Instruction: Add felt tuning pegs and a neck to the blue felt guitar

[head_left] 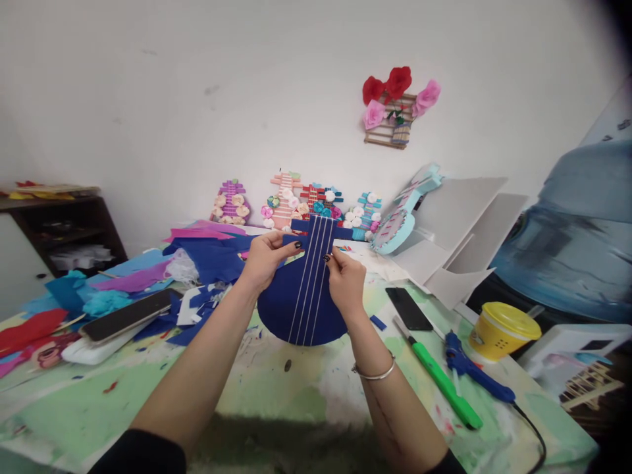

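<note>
Both hands hold up a dark blue guitar-shaped craft piece (281, 303) above the middle of the table. Four pale strings run down its front from the neck to the round bottom. My left hand (269, 260) pinches its left side near the neck, thumb across the front. On the other side my right hand (345, 276) grips it beside the strings, fingers bent round the edge. Short blue bars stick out at both sides of the neck. The fingers behind the piece are hidden.
At the right lie a black phone (409, 308), a green-handled tool (444, 382), a blue glue gun (476, 372) and a yellow tub (503, 329). Coloured paper and a dark phone (131, 316) cover the left. Decorated small guitars (232, 201) stand along the wall.
</note>
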`<action>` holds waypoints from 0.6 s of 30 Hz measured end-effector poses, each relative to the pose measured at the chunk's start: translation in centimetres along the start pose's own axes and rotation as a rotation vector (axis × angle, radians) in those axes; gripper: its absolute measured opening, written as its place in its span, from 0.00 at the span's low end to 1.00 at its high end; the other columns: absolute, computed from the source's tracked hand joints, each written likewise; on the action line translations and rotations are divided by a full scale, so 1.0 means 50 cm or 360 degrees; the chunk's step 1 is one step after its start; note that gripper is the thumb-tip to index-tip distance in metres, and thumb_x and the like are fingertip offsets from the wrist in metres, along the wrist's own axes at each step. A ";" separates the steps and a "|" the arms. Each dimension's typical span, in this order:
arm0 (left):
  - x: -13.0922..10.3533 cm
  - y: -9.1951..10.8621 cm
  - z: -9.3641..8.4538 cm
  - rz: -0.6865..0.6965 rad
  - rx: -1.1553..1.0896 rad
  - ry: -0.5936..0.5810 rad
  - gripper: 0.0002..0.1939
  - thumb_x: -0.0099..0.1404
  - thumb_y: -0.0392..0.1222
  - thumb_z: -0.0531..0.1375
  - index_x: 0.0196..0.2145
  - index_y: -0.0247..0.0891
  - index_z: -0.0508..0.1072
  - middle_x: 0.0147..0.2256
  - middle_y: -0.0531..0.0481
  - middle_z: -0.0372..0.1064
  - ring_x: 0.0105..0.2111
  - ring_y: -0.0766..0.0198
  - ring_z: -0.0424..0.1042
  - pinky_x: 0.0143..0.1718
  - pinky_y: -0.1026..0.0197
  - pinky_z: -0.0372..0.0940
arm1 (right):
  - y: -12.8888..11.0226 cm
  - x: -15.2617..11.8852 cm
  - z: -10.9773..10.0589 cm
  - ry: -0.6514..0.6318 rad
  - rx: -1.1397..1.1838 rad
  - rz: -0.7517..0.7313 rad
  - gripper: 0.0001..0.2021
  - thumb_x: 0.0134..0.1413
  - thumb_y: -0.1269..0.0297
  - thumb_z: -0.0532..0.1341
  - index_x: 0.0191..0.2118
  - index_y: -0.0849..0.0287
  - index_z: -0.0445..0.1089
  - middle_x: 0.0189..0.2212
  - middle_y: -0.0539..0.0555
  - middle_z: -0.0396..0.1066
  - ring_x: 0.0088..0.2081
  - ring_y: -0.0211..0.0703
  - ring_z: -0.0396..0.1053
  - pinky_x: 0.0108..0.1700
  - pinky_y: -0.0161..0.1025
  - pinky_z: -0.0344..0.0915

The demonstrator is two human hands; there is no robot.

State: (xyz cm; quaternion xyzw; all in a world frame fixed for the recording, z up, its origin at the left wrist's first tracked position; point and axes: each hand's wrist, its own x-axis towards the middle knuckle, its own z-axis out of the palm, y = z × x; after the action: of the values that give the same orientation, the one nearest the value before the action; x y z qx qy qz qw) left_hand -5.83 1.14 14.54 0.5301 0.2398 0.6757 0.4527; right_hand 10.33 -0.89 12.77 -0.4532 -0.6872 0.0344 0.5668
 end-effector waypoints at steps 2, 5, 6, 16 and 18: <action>0.001 0.000 -0.001 0.0021 -0.0002 -0.0011 0.15 0.44 0.37 0.71 0.32 0.33 0.78 0.32 0.47 0.77 0.32 0.64 0.75 0.39 0.62 0.70 | 0.000 -0.001 -0.001 0.0005 -0.0007 -0.0009 0.13 0.56 0.69 0.52 0.33 0.60 0.75 0.20 0.50 0.68 0.23 0.38 0.59 0.29 0.35 0.54; 0.001 -0.002 -0.003 0.0027 -0.0025 -0.0010 0.14 0.43 0.36 0.71 0.31 0.33 0.78 0.31 0.48 0.77 0.31 0.64 0.75 0.38 0.62 0.70 | -0.002 -0.001 -0.002 0.0015 -0.0013 -0.0031 0.13 0.55 0.69 0.53 0.35 0.61 0.76 0.20 0.51 0.69 0.23 0.38 0.60 0.30 0.34 0.55; 0.001 -0.002 -0.004 0.0023 -0.0028 -0.0011 0.14 0.43 0.36 0.71 0.31 0.33 0.78 0.31 0.48 0.77 0.31 0.65 0.75 0.38 0.62 0.70 | -0.003 -0.001 -0.002 0.0020 -0.0015 -0.0038 0.13 0.54 0.70 0.53 0.36 0.61 0.76 0.20 0.51 0.70 0.23 0.38 0.61 0.30 0.34 0.55; 0.001 -0.003 -0.006 0.0018 -0.0023 -0.0009 0.15 0.42 0.36 0.72 0.32 0.32 0.79 0.31 0.46 0.78 0.31 0.63 0.75 0.39 0.61 0.70 | 0.000 -0.004 0.003 0.0036 -0.0050 -0.0046 0.14 0.55 0.70 0.53 0.38 0.61 0.76 0.22 0.53 0.74 0.23 0.40 0.64 0.30 0.35 0.56; 0.001 -0.003 -0.005 0.0016 -0.0031 0.0000 0.15 0.42 0.36 0.72 0.31 0.32 0.79 0.30 0.46 0.78 0.30 0.64 0.75 0.39 0.61 0.70 | -0.001 -0.004 0.002 0.0041 -0.0075 -0.0044 0.13 0.55 0.70 0.53 0.37 0.61 0.76 0.22 0.54 0.73 0.22 0.40 0.64 0.30 0.35 0.56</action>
State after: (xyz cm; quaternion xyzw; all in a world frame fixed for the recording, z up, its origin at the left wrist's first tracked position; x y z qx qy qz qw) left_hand -6.02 1.31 14.35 0.5267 0.2305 0.6804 0.4544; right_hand 10.21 -0.97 12.61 -0.4572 -0.6866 0.0047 0.5652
